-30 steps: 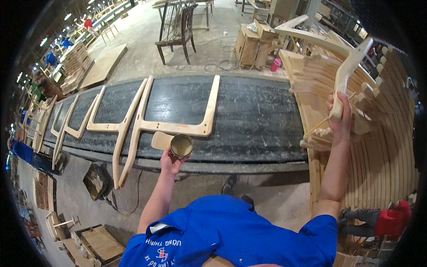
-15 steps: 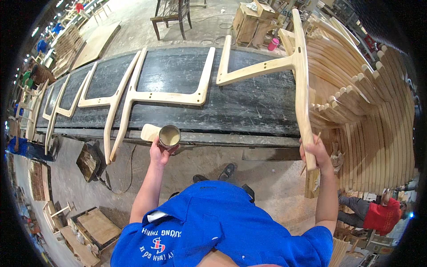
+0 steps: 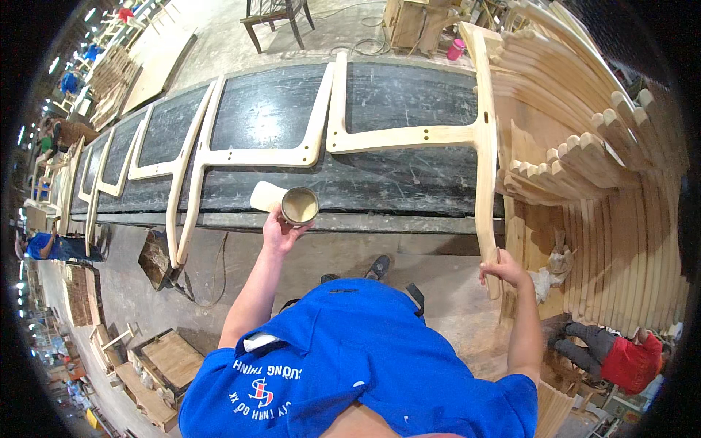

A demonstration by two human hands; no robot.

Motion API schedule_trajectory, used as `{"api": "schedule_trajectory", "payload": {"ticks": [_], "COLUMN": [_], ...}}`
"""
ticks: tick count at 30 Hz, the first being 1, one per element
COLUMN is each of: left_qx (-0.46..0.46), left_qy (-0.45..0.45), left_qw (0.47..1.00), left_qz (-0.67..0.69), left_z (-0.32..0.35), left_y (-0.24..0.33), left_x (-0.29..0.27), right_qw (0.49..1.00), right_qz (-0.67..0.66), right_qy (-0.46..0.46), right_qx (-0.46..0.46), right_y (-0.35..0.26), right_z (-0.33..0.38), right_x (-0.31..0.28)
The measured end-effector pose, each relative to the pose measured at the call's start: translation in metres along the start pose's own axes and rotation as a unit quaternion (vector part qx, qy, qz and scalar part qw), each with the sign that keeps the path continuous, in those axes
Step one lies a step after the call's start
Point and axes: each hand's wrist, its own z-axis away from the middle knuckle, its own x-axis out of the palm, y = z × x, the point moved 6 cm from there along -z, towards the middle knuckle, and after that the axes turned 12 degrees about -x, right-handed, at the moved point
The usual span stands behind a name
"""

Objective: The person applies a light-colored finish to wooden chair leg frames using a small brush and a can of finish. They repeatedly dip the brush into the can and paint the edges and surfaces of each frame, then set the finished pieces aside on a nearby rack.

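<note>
My left hand [image 3: 280, 235] is closed around a small round tin [image 3: 300, 207] of pale yellowish paste, held over the near edge of the dark bench. A pale flat piece with rounded corners [image 3: 266, 196] juts out beside the tin; whether my fingers hold it too, I cannot tell. My right hand [image 3: 509, 269] grips the near end of a light wooden chair side frame [image 3: 409, 139]. That frame lies across the bench's right part, its long leg reaching past the near edge. Close on its left is another such frame [image 3: 263, 157].
More frames [image 3: 157, 171] line the black bench top [image 3: 394, 182] leftward. Curved wooden parts [image 3: 606, 241] are stacked high on the right. A dark chair [image 3: 276, 22] and a pink container [image 3: 456, 50] stand beyond. A person in red [image 3: 631, 363] is at lower right.
The frame in my right hand has come down and left, turning straighter beside its neighbour. My left hand has carried the tin slightly right and up.
</note>
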Motion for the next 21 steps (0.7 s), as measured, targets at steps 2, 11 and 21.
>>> {"api": "schedule_trajectory", "payload": {"ticks": [2,11,21], "left_qx": [0.001,0.002,0.014], "left_qy": [0.018,0.018,0.017], "left_qw": [1.000,1.000,0.999], "left_qz": [-0.012,0.005,0.036], "left_z": [-0.005,-0.015,-0.002], "left_y": [-0.002,-0.017,0.038], "left_x": [0.006,0.025,-0.033], "right_qw": [0.988,0.899,0.817], "right_qz": [0.145,0.348,0.448], "right_qy": [0.043,0.165,0.198], "right_qx": [-0.046,-0.207,-0.305], "right_y": [-0.006,-0.116,-0.145], "right_z": [-0.010,-0.066,-0.112], "right_x": [-0.024,-0.061,0.020]}}
